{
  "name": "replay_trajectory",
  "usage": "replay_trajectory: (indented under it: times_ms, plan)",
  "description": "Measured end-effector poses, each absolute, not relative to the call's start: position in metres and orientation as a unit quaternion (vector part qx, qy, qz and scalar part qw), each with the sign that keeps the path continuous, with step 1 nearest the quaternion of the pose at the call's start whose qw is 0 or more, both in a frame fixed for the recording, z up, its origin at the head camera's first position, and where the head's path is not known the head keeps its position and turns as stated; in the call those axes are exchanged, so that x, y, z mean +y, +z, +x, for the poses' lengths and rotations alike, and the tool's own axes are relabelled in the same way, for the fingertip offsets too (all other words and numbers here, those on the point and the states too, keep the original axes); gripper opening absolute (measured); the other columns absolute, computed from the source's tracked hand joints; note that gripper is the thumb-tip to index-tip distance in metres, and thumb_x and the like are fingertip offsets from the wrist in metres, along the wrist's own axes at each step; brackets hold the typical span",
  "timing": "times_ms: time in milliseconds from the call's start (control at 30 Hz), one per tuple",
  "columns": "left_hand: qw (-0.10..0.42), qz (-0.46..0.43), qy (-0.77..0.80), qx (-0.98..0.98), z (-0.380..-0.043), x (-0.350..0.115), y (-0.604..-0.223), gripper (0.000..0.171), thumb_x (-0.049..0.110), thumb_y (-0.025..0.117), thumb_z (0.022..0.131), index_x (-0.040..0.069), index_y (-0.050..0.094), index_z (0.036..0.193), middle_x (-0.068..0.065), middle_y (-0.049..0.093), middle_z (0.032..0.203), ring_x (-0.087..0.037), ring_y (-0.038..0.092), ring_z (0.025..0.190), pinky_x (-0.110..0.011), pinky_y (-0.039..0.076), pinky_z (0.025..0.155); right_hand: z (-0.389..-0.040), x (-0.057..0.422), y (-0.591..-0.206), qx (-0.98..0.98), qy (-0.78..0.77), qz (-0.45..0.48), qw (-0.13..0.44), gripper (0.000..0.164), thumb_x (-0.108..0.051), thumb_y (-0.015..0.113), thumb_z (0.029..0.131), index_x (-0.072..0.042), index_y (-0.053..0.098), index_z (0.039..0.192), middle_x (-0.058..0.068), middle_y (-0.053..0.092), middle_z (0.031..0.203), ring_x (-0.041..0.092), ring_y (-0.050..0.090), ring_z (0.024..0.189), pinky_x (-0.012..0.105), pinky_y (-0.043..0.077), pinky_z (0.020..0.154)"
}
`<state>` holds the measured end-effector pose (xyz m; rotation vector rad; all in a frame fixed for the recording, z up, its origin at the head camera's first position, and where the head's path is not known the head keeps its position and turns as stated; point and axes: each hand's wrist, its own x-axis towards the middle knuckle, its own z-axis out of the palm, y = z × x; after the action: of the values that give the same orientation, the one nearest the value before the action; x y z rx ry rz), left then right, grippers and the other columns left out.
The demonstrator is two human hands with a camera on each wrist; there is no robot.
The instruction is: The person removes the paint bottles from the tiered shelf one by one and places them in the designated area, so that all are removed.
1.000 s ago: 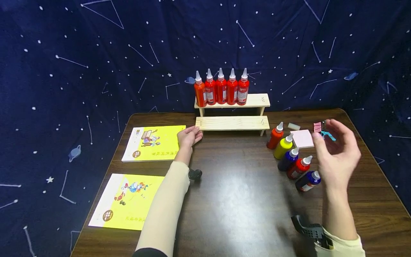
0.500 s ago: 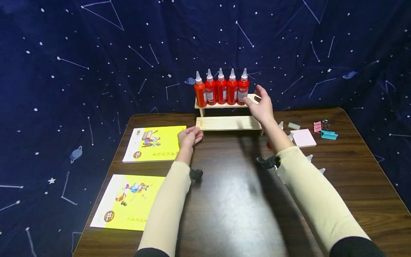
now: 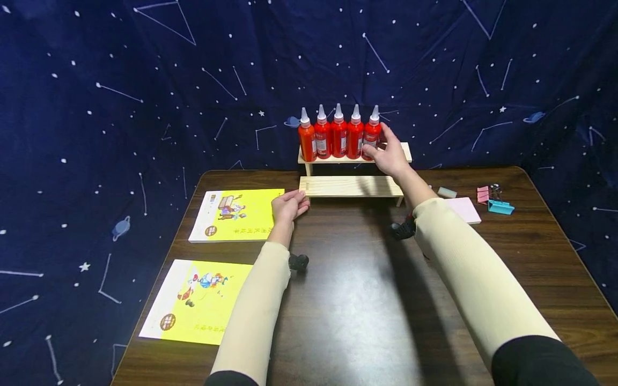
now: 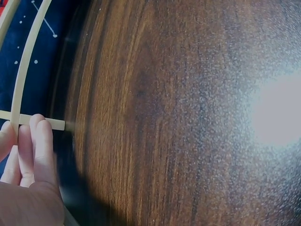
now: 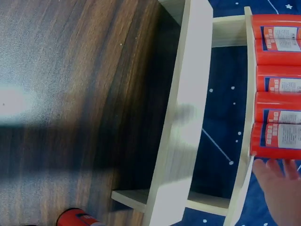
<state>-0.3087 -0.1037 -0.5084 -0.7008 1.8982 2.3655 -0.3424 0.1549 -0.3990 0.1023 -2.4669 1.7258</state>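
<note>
Pinched in my left hand (image 3: 289, 205) is the left end of the lower step of a two-tier wooden stand (image 3: 347, 186); in the left wrist view the thumb lies on one side of the board and the fingers on the other. Several red squeeze bottles (image 3: 339, 136) with white nozzle caps stand upright in a row on the upper step. My right hand (image 3: 392, 156) touches the right side of the rightmost squeeze bottle (image 5: 282, 141) with extended fingers. In the head view its thumb overlaps that bottle's lower front.
Two yellow-covered books, one farther back (image 3: 236, 214) and one nearer (image 3: 198, 303), lie on the left of the table. A pink notepad (image 3: 463, 210), an eraser-like block (image 3: 447, 192) and binder clips (image 3: 500, 207) lie right. Another red bottle (image 5: 77, 218) stands before the stand.
My right hand has moved from beside the right-hand group of bottles over to the upper step's rightmost bottle. That group is now mostly behind my right forearm. The left hand keeps its place.
</note>
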Motion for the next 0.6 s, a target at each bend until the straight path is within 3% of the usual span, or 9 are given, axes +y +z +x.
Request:
replay_trajectory:
  times_ms: [200,367,600]
  plan:
    - [0.019,-0.225,0.762,0.607,-0.308,-0.102,-0.511,0.030,0.011,0.073,0.085,-0.001,0.068,0.113,-0.017,0.072,0.093,-0.024,0.072,0.081,-0.036,0.059,0.075,-0.339,0.155,-0.399,-0.841,0.535,-0.015,0.078,0.051,-0.010,0.062,0.092,0.002,0.042,0.137,0.026,0.053,0.130,0.038,0.054,0.117,0.042,0.045,0.103]
    - [0.017,-0.223,0.763,0.607,-0.309,-0.103,-0.511,0.030,0.011,0.073,0.085,-0.001,0.068,0.113,-0.018,0.072,0.094,-0.025,0.072,0.082,-0.036,0.059,0.076,-0.332,0.151,-0.404,-0.802,0.589,-0.019,0.093,0.048,-0.003,0.062,0.091,0.005,0.041,0.133,0.024,0.051,0.132,0.037,0.053,0.120,0.040,0.045,0.104]
    - [0.021,-0.228,0.762,0.605,-0.309,-0.104,-0.508,0.029,0.011,0.073,0.085,0.000,0.068,0.112,-0.018,0.071,0.096,-0.027,0.071,0.085,-0.035,0.059,0.076,-0.297,0.145,-0.409,-0.753,0.642,-0.035,0.142,0.045,-0.001,0.063,0.090,0.009,0.044,0.129,0.026,0.057,0.125,0.036,0.058,0.111,0.038,0.048,0.099]
